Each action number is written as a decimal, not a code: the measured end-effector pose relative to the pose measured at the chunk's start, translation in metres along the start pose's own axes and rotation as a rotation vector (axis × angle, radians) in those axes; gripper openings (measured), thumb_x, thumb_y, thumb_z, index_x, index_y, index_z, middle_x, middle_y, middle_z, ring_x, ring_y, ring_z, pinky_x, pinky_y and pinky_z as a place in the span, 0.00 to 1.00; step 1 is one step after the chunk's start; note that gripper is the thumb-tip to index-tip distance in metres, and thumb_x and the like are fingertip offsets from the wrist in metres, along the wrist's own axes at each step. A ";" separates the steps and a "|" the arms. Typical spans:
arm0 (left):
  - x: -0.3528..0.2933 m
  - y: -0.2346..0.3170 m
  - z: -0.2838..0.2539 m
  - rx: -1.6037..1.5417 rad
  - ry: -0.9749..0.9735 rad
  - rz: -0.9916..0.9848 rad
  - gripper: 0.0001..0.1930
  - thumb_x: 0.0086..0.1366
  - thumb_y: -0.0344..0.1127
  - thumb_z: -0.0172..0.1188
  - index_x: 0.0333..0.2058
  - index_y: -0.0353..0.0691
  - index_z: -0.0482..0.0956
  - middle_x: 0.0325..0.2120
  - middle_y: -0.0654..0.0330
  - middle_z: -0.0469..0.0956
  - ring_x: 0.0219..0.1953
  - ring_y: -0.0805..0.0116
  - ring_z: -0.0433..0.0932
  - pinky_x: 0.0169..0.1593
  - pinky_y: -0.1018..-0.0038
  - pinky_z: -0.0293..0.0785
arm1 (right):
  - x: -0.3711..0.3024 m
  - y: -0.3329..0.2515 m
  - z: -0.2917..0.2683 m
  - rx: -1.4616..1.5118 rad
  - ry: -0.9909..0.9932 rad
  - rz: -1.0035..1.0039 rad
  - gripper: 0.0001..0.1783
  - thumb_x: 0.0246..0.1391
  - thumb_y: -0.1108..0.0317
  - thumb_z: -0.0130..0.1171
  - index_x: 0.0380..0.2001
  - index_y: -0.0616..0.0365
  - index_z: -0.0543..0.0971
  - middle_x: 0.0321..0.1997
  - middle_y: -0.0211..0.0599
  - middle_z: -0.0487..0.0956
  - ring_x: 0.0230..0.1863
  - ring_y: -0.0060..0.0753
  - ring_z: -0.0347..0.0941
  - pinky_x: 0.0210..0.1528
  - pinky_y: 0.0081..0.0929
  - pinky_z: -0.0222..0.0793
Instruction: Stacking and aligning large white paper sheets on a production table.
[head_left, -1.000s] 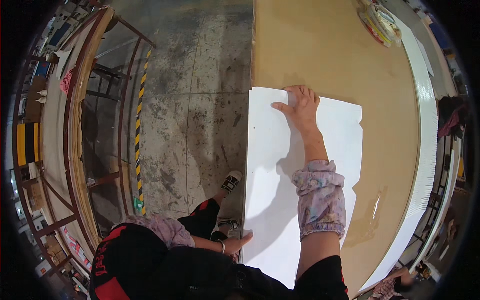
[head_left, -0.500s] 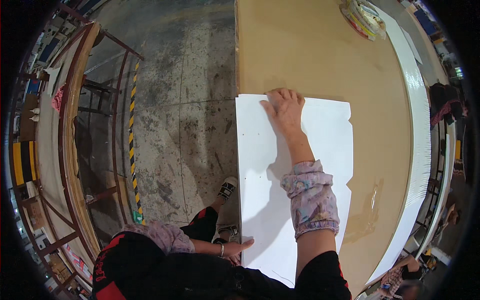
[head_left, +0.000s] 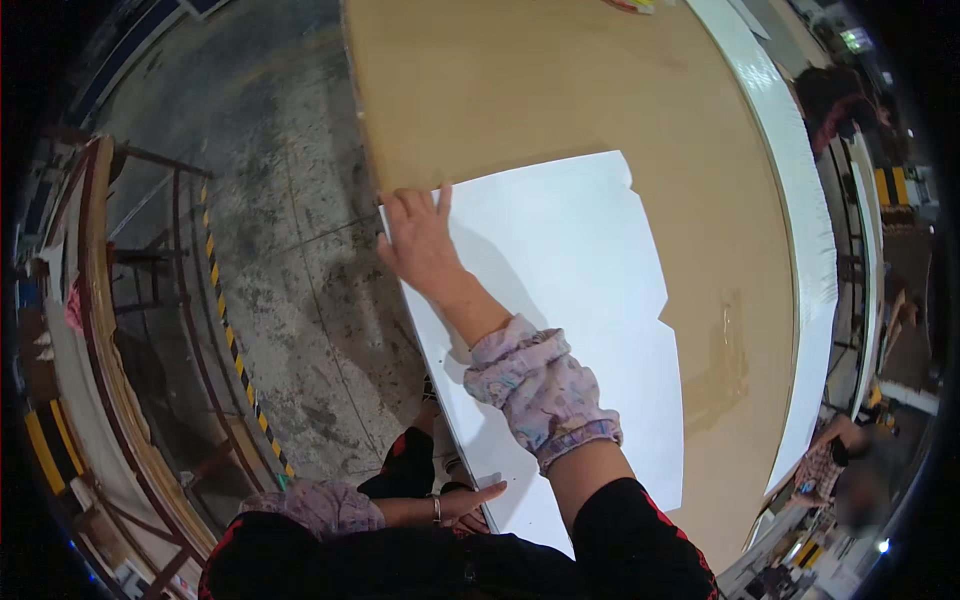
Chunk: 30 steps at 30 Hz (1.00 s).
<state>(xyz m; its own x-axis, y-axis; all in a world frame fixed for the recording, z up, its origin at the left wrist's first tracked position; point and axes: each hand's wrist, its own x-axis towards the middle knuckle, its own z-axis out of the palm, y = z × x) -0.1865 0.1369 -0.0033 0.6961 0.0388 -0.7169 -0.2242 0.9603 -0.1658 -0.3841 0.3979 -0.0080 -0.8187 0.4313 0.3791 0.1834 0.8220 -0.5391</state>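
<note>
A large white sheet [head_left: 570,300] with notched right corners lies flat on a wide tan table [head_left: 520,90], its left edge along the table's left edge. My right hand [head_left: 418,240] rests flat, fingers spread, on the sheet's far left corner. My left hand [head_left: 462,503] sits low at the sheet's near left edge, fingers extended and touching that edge; a bracelet is on the wrist. Both arms wear pale floral sleeve covers over black sleeves with red trim.
Stained concrete floor [head_left: 260,250] with a yellow-black striped line lies left of the table. Curved wooden panels on metal racks [head_left: 110,330] stand at far left. A long white strip [head_left: 800,220] runs along the table's right side. Another person [head_left: 830,460] crouches at lower right.
My right hand has slid left along the sheet's far edge to its left corner. The view has shifted, so table and sheet appear larger and turned. My left hand stays at the near edge.
</note>
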 end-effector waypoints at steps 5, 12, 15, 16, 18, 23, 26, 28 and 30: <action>0.002 0.003 -0.001 0.009 0.018 -0.036 0.46 0.52 0.75 0.41 0.54 0.36 0.63 0.47 0.48 0.72 0.47 0.62 0.74 0.54 0.59 0.64 | 0.003 0.005 0.002 -0.004 0.023 0.020 0.23 0.39 0.66 0.60 0.42 0.61 0.71 0.42 0.43 0.67 0.50 0.44 0.61 0.61 0.57 0.42; 0.065 -0.023 -0.030 0.051 0.022 0.057 0.44 0.57 0.70 0.40 0.55 0.31 0.60 0.46 0.46 0.72 0.45 0.59 0.76 0.43 0.69 0.72 | -0.009 0.041 0.010 0.245 0.227 0.032 0.30 0.36 0.50 0.64 0.39 0.62 0.72 0.45 0.48 0.68 0.52 0.50 0.60 0.58 0.43 0.52; 0.001 0.010 0.009 -0.031 0.160 0.058 0.37 0.63 0.63 0.37 0.55 0.33 0.60 0.45 0.49 0.73 0.45 0.61 0.76 0.32 0.82 0.70 | 0.009 0.079 -0.048 -0.149 0.312 0.194 0.29 0.39 0.53 0.64 0.41 0.61 0.72 0.48 0.47 0.67 0.57 0.49 0.56 0.60 0.44 0.50; 0.004 0.007 0.007 -0.062 0.178 0.107 0.37 0.63 0.64 0.38 0.56 0.33 0.59 0.45 0.49 0.73 0.44 0.62 0.77 0.29 0.84 0.67 | 0.010 0.101 -0.072 -0.241 0.319 0.411 0.29 0.41 0.52 0.62 0.42 0.61 0.71 0.48 0.47 0.67 0.58 0.49 0.56 0.59 0.44 0.51; 0.015 0.000 0.002 -0.062 0.178 0.148 0.38 0.62 0.64 0.39 0.56 0.34 0.58 0.45 0.50 0.73 0.43 0.63 0.78 0.26 0.85 0.65 | -0.007 0.157 -0.126 -0.480 0.451 0.699 0.28 0.44 0.51 0.60 0.43 0.61 0.71 0.49 0.47 0.67 0.56 0.48 0.58 0.56 0.44 0.54; 0.049 -0.023 -0.037 -0.089 0.026 0.098 0.37 0.63 0.63 0.40 0.57 0.36 0.55 0.43 0.51 0.74 0.41 0.63 0.78 0.23 0.85 0.62 | -0.041 0.188 -0.146 -0.453 0.372 0.876 0.27 0.44 0.51 0.60 0.41 0.61 0.72 0.46 0.46 0.69 0.51 0.46 0.62 0.52 0.41 0.58; 0.039 -0.012 -0.026 -0.150 0.062 0.093 0.36 0.63 0.62 0.40 0.56 0.36 0.55 0.45 0.49 0.72 0.42 0.60 0.78 0.27 0.79 0.71 | -0.035 0.192 -0.154 -0.351 0.264 0.916 0.26 0.43 0.50 0.60 0.40 0.59 0.73 0.42 0.44 0.70 0.48 0.45 0.65 0.50 0.40 0.60; 0.054 -0.021 -0.042 -0.342 -0.027 0.094 0.36 0.63 0.62 0.41 0.56 0.35 0.53 0.47 0.49 0.71 0.43 0.59 0.77 0.33 0.73 0.75 | -0.030 0.193 -0.163 -0.279 0.170 0.993 0.26 0.42 0.49 0.61 0.39 0.57 0.74 0.41 0.44 0.71 0.46 0.45 0.67 0.48 0.39 0.63; 0.046 -0.017 -0.033 -0.528 -0.123 0.077 0.37 0.63 0.62 0.41 0.56 0.35 0.52 0.48 0.48 0.69 0.44 0.58 0.76 0.39 0.68 0.78 | -0.038 0.198 -0.165 -0.250 0.226 0.980 0.27 0.41 0.49 0.61 0.40 0.58 0.74 0.41 0.45 0.71 0.45 0.45 0.68 0.46 0.39 0.64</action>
<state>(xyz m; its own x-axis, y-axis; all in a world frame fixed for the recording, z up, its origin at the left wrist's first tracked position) -0.1733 0.1133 -0.0563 0.7317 0.1662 -0.6611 -0.5676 0.6855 -0.4559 -0.2267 0.6050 -0.0052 -0.1330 0.9911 0.0043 0.8430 0.1154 -0.5253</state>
